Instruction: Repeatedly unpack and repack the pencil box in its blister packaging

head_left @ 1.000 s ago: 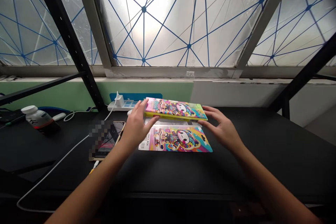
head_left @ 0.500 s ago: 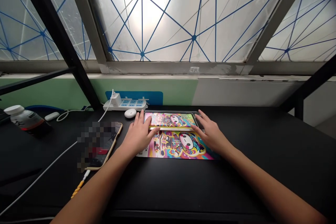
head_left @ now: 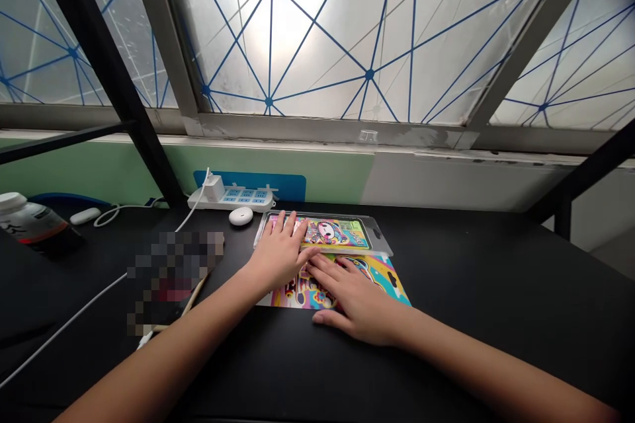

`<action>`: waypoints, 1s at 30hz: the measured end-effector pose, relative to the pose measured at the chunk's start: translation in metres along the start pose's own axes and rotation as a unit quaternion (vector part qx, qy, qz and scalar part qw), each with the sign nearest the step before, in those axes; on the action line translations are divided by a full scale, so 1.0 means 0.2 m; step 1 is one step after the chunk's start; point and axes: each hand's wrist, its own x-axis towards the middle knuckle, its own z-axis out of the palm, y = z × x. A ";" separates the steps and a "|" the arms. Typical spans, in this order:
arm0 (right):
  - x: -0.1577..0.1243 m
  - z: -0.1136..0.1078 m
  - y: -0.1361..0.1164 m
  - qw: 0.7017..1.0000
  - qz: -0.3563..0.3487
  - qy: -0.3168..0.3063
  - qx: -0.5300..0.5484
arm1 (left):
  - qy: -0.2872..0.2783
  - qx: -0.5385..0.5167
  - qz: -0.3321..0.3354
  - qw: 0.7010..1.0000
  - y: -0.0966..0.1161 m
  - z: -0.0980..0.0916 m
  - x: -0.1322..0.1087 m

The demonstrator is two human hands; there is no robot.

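A clear plastic blister pack [head_left: 380, 244] with a colourful cartoon-printed box inside lies flat on the black desk. My left hand [head_left: 278, 254] rests on its left part, fingers spread and pointing away from me. Nearer to me lies a bright printed card [head_left: 394, 281] with a cartoon figure and a hang hole at its right end; the pack's near edge meets or overlaps its far edge. My right hand [head_left: 354, 294] lies flat across the card's middle, thumb stretched out, hiding much of the print. Both hands are open.
Behind the pack stand a white power strip [head_left: 233, 198] with a plugged charger and a small round white case [head_left: 241, 216]. To the left lie a pixelated object with a tan edge [head_left: 196, 297], a white cable [head_left: 74, 324] and a white-capped bottle [head_left: 34, 225].
My right hand has moved from the pack's right end down and left onto the card. My left hand has shifted further over the pack. The view has turned slightly.
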 end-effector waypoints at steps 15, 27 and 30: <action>-0.06 -0.04 0.06 0.990 0.085 0.111 -0.002 | -0.019 -0.036 -0.077 0.996 -0.12 -0.03 -0.02; -0.08 -0.08 0.07 0.978 0.146 0.147 0.023 | -0.023 -0.039 -0.099 0.994 -0.07 -0.03 -0.02; -0.12 -0.20 0.17 0.974 0.184 0.119 0.059 | -0.038 -0.066 -0.102 0.992 -0.06 -0.06 -0.02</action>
